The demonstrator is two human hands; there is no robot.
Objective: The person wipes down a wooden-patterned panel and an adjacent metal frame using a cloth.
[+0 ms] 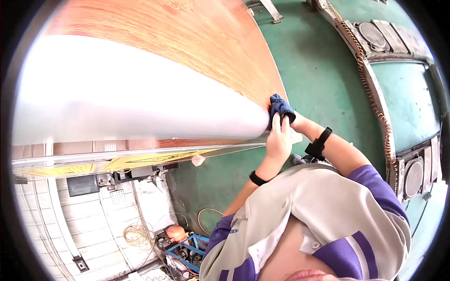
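Note:
A dark blue glove (280,107) covers my right hand (277,104), whose forearm comes in from the right with a black strap at the wrist. The gloved fingers are bunched and hard to make out, beside the end of a large white roll (154,89). My left hand (279,144) is bare, with its fingers closed on the glove's cuff. Under and behind the roll spreads a wood-grain surface (197,33), and both hands are at its right-hand corner.
A metal rail (136,157) with yellow labels runs below the roll. At the right stands a metal frame (375,89) with an orange coiled hose (363,75). A blue crate (187,253) and an orange object (176,233) lie lower left on the green floor (323,70).

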